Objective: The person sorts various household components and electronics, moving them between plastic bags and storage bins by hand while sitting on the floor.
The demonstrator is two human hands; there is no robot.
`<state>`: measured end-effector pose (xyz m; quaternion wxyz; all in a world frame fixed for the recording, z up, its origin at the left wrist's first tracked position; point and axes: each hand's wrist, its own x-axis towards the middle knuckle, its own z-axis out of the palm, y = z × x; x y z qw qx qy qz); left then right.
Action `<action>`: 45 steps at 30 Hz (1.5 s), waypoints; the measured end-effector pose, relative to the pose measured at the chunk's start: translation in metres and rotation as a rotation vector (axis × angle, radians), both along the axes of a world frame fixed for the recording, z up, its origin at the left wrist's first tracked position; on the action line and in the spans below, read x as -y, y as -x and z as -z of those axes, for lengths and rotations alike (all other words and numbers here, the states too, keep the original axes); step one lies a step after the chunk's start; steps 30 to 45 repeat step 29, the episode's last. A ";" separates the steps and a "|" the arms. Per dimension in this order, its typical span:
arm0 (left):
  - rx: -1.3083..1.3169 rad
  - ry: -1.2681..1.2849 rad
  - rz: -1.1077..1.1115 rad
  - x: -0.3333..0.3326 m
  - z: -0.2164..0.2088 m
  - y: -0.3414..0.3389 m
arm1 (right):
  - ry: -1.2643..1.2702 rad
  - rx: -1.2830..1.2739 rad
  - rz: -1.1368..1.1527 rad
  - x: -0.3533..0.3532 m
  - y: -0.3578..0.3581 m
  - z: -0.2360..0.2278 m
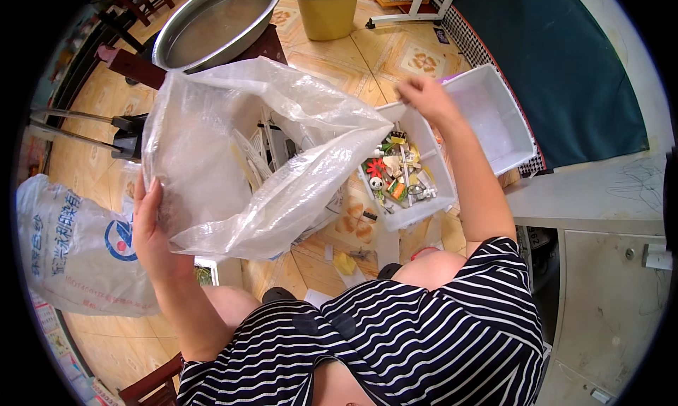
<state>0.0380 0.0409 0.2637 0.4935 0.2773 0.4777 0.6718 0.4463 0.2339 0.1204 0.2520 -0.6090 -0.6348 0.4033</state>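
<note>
My left hand is closed on the near left rim of a large translucent plastic bag, whose mouth gapes wide toward me. Inside the bag lie flat white pieces and some dark ones, partly hidden by the film. My right hand is curled, slightly blurred, above the far edge of a white plastic bin. Whether its fingers pinch anything is hidden. Small colourful trinkets fill that bin, among them a red flower shape and a panda head.
Another white bin stands right of the first. At the back are a metal basin of cloudy water and a yellow bucket. A printed white sack lies left. A grey cabinet borders the right; paper scraps litter the tiles.
</note>
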 end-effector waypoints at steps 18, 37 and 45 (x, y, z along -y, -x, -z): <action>-0.185 0.119 -0.217 0.008 0.011 0.004 | 0.145 0.482 -0.013 0.035 -0.036 0.273; -0.084 0.080 0.016 -0.012 0.024 0.027 | 0.408 -0.315 0.145 0.126 -0.103 0.161; -0.084 0.080 0.016 -0.012 0.024 0.027 | 0.408 -0.315 0.145 0.126 -0.103 0.161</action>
